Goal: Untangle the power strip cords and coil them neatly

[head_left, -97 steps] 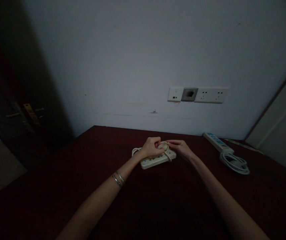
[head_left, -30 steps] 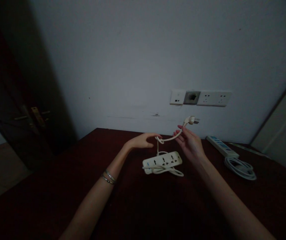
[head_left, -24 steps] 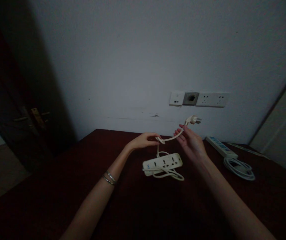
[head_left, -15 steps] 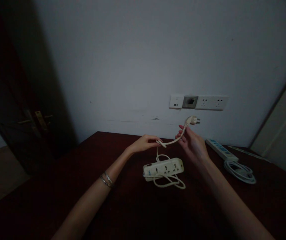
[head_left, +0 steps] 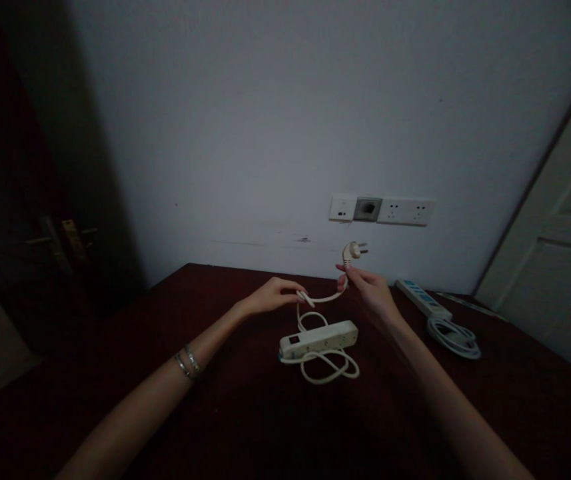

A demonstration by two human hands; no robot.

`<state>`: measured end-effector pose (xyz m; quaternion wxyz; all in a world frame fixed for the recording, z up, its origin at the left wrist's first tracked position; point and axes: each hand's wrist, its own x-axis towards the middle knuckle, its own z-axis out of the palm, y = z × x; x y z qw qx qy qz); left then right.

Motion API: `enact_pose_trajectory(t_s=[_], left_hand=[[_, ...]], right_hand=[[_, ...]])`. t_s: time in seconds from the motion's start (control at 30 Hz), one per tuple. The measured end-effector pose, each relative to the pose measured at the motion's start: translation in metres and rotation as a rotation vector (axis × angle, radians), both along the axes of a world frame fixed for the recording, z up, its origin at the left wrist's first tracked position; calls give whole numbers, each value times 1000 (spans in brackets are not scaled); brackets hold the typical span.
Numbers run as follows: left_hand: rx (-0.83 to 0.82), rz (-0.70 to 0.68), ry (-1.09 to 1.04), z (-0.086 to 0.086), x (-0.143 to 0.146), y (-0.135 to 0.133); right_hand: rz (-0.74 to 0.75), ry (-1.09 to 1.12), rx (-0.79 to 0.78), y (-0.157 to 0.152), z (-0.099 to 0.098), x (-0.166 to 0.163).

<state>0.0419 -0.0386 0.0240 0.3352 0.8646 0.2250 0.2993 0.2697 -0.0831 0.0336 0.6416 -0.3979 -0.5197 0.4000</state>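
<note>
My left hand (head_left: 276,295) pinches a loop of the white power cord (head_left: 326,299) above the table. Higher up and to the right, my right hand (head_left: 368,288) is closed on the same cord just below its plug (head_left: 352,251), whose metal prongs point right. Below both hands is the white power strip (head_left: 320,339), tipped so that its red switch and side face show. Loose loops of its cord curl behind and in front of it. Two silver bracelets (head_left: 187,361) circle my left wrist.
A second power strip (head_left: 424,299) with blue markings and a coiled cord (head_left: 454,339) lies right on the dark red table (head_left: 245,413). Wall sockets (head_left: 405,211) are above the table's back edge. A door with a handle (head_left: 72,240) stands left, a pale panelled door (head_left: 565,267) right.
My right hand has brought the plug left and slightly down in view, and its fingers have closed on the cord. The power strip has tilted. The view has shifted a little.
</note>
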Motion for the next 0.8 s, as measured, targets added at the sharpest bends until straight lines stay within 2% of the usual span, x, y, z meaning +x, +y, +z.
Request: enact_pose_trajectory(t_s=[0.1,0.23,0.33,0.4,0.47,0.53,0.63,0.7,0.8], left_hand=[[-42,10,-28,-9,1,-3],[-105,79,-110,-24,4,-3],[-58,263,-49,-34,3,-4],[40,437,103,-39,0,-9],[124,554,280,-43,-2,-19],[135,548,457,-48,-1,-31],[94,418,635,-59,4,-46],[97,390,648,-66,7,-50],[38,364,507,-68,4,-47]], right_hand=[[-19,-27,-20,-4,-7,-1],[-1,91,-82,-9,-8,-10],[-14,144,-86,-11,1,-19],[-32,165,-74,-11,9,-23],[-59,178,-53,-8,16,-24],[-94,199,-31,-3,20,-23],[-147,253,-19,9,22,-18],[-186,269,-20,17,23,-12],[-284,252,-7,28,26,7]])
